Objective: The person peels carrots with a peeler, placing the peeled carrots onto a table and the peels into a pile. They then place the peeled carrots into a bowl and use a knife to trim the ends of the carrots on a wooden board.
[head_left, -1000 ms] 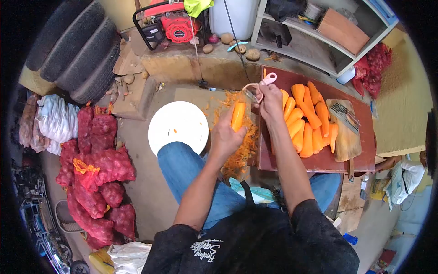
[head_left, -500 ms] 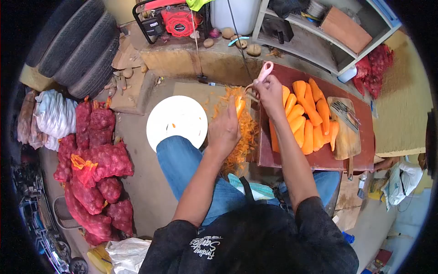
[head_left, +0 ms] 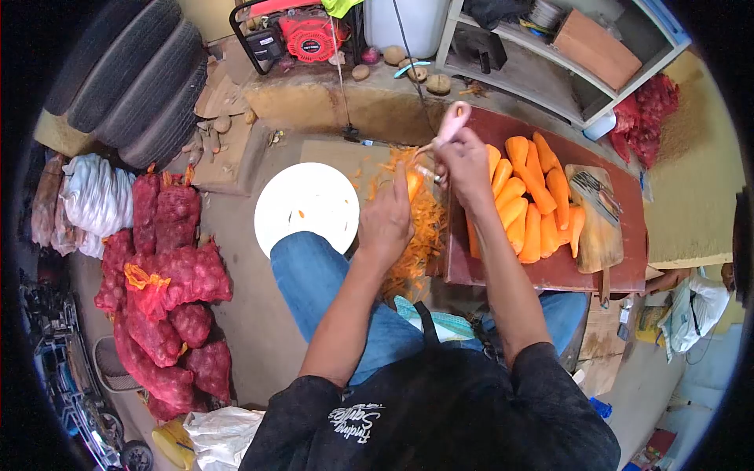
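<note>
My left hand (head_left: 385, 224) is closed around a carrot (head_left: 413, 185), whose orange tip shows above the fingers. Just to its right, my right hand (head_left: 465, 166) grips a peeler (head_left: 454, 119) by its pink handle. The peeler's head is near the carrot; whether it touches cannot be made out. Orange peelings (head_left: 424, 235) lie in a heap on the floor below both hands. Several peeled carrots (head_left: 531, 198) are piled on a reddish-brown table (head_left: 479, 272) to the right. A wooden board (head_left: 601, 243) with metal utensils (head_left: 593, 196) on it lies beside them.
A round white lid or basin (head_left: 306, 200) with small orange bits is left of my hands. Red net sacks (head_left: 177, 275) fill the left floor, below stacked tyres (head_left: 153, 86). A red generator (head_left: 310, 39) and a shelf unit (head_left: 534, 59) stand at the back.
The peeler has tilted slightly, and its handle is a little blurred. My left hand keeps the carrot in nearly the same place. The whole view has shifted slightly.
</note>
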### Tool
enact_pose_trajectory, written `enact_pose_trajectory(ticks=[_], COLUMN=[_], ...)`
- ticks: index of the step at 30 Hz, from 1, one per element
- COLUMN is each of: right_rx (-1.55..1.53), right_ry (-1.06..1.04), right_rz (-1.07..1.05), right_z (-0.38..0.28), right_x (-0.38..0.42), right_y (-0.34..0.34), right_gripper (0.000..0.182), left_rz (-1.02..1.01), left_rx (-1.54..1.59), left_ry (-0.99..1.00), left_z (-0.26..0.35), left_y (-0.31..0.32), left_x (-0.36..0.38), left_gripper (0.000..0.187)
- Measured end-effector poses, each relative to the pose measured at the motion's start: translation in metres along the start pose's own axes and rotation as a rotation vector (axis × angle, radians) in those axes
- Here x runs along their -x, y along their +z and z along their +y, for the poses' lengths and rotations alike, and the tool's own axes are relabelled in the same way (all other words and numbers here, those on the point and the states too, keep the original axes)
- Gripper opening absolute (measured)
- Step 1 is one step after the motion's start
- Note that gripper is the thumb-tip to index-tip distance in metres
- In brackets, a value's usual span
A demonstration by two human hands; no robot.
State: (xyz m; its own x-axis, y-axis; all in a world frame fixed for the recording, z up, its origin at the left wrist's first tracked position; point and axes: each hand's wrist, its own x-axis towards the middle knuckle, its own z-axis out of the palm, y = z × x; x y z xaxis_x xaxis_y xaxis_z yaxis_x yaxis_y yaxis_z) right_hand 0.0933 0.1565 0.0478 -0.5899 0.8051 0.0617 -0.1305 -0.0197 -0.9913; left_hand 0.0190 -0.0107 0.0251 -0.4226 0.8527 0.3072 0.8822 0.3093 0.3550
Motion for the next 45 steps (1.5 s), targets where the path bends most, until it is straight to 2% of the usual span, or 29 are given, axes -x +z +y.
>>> enact_pose_trajectory(ticks=[1,2,4,6,7,13,16,21,24,28,31,34,36,38,39,42,45], right_rx=[0.140,0.249,0.295,0.072,0.006,-0.363,-0.362,-0.478,-0.410,-0.323,-0.380,-0.422,-0.387,-0.324,-0.296,-0.317,-0.408], right_ry=[-0.075,0.044,-0.171,-0.063,-0.074,0.105,0.128,0.203,0.238,0.060,0.103,0.112,0.220,0.246,0.194,0.058,0.112], right_rz=[-0.125,-0.181,0.110,0.213,0.207,0.041,-0.004,-0.127,-0.194,-0.001,0.117,0.016,-0.099,-0.195,-0.236,-0.020,0.117], right_z=[0.004,0.004,0.031,0.032,0.026,0.005,0.008,0.014,0.022,0.034,0.028,0.005,-0.007,-0.009,0.009,0.032,0.023], right_x=[0.002,0.000,-0.018,-0.025,-0.022,0.044,0.074,0.101,0.095,0.038,-0.001,0.012,0.054,0.071,0.065,0.021,-0.020], right_y=[0.000,0.001,0.000,-0.016,-0.019,-0.030,-0.030,-0.016,-0.013,-0.009,-0.019,-0.018,-0.007,0.003,-0.002,-0.005,-0.016], right_gripper=[0.015,0.014,0.013,0.016,0.016,0.016,0.020,0.025,0.023,0.014,0.015,0.016,0.015,0.017,0.017,0.014,0.015], left_rz=[-0.011,-0.027,-0.057,-0.037,-0.028,-0.168,-0.215,-0.119,-0.125,-0.220,-0.243,-0.282,-0.268,-0.281,-0.292,-0.326,-0.263], left_rx=[0.003,0.031,0.081,0.260,0.346,1.505,1.760,1.932,1.998,1.993,2.091,2.122,2.175,2.178,2.162,2.096,1.972], left_ry=[-0.004,-0.021,-0.050,-0.137,-0.189,-0.626,-0.736,-0.781,-0.746,-0.753,-0.692,-0.737,-0.756,-0.754,-0.745,-0.748,-0.722], left_z=[0.000,0.003,0.009,0.009,0.008,-0.012,-0.018,-0.021,-0.018,-0.021,-0.022,-0.023,-0.027,-0.023,-0.016,-0.023,-0.024], left_y=[0.001,0.002,-0.002,-0.001,0.000,0.015,0.017,0.029,0.033,0.034,0.027,0.022,0.026,0.025,0.020,0.019,0.015], left_x=[-0.001,-0.002,-0.002,-0.004,-0.003,-0.018,-0.018,-0.017,-0.016,-0.012,-0.012,-0.011,-0.011,-0.015,-0.017,-0.011,-0.008], left_gripper=[0.090,0.090,0.090,0.083,0.080,0.045,0.034,0.025,0.023,0.034,0.037,0.039,0.040,0.040,0.039,0.037,0.033])
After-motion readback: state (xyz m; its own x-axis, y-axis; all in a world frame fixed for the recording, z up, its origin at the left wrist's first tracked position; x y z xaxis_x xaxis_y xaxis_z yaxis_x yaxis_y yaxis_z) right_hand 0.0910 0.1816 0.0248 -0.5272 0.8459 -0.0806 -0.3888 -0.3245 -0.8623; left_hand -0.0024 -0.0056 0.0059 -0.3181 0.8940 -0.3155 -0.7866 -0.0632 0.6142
